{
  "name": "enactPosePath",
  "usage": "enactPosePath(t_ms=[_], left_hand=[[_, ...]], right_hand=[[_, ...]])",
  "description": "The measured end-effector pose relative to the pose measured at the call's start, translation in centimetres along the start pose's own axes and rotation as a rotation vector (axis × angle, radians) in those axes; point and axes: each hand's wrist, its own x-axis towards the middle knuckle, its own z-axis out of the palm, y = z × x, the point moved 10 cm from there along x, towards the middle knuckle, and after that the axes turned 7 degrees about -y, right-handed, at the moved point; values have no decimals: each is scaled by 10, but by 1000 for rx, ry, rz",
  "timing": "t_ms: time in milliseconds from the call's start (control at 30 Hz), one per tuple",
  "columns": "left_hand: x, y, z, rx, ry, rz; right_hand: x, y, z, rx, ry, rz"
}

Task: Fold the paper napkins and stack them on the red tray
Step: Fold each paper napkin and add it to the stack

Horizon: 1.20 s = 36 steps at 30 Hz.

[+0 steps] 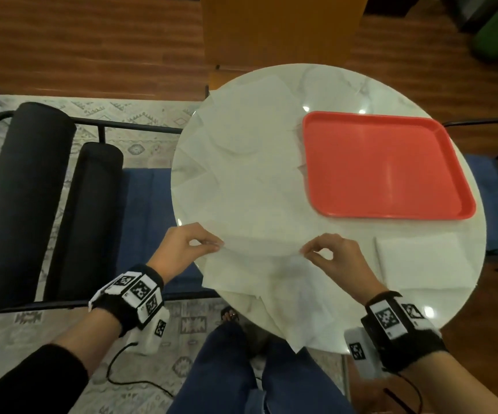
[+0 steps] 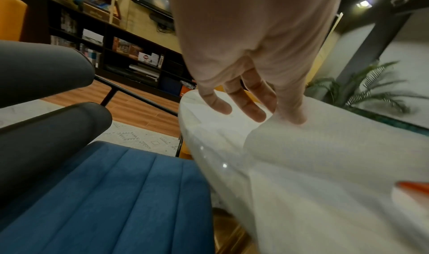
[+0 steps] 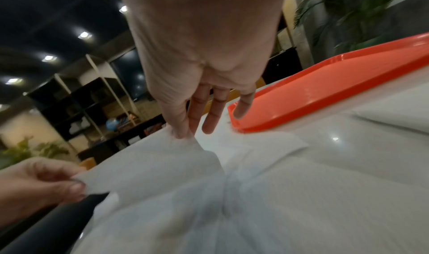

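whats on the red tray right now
Nothing can be seen on the red tray; its whole floor shows bare. A folded napkin lies on the table beside it. Both hands pinch an open napkin. What lies beneath the tray is hidden.

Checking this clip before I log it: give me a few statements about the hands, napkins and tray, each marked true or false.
1. The red tray holds a stack of napkins. False: nothing lies on it.
2. Both the left hand and the right hand pinch the same napkin. True.
3. That napkin hangs over the table edge. True.
4. A folded napkin lies left of the hands. False: it lies to the right, near the tray.
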Motion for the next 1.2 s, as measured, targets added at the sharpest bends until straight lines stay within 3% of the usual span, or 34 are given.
enactPosePath(t_ms=[133, 267, 333, 400, 467, 567, 667, 833, 1033, 1200], left_hand=[[-15, -31, 24, 211, -143, -40], [-22, -27, 34, 498, -193, 24], [-23, -15, 27, 472, -104, 41], [-20, -1, 23, 414, 19, 68], [-13, 10, 40, 487, 34, 91], [0, 1, 95, 704, -156, 10], [2, -12, 122, 885, -174, 4], [-4, -28, 123, 902, -154, 14], [-6, -36, 121, 926, -203, -46], [-4, -32, 120, 986, -188, -59]], right_hand=[[-11, 10, 43, -195, -146, -61], [-11, 20, 68, -402, -368, 23], [-5, 17, 55, -351, -243, 54], [2, 7, 38, -271, -5, 33], [9, -11, 45, -250, 85, 14], [21, -38, 102, -229, -131, 25], [18, -34, 144, -241, -283, 64], [5, 7, 141, -440, -296, 110], [-16, 53, 105, -459, -257, 276], [-19, 56, 102, -429, -216, 290]])
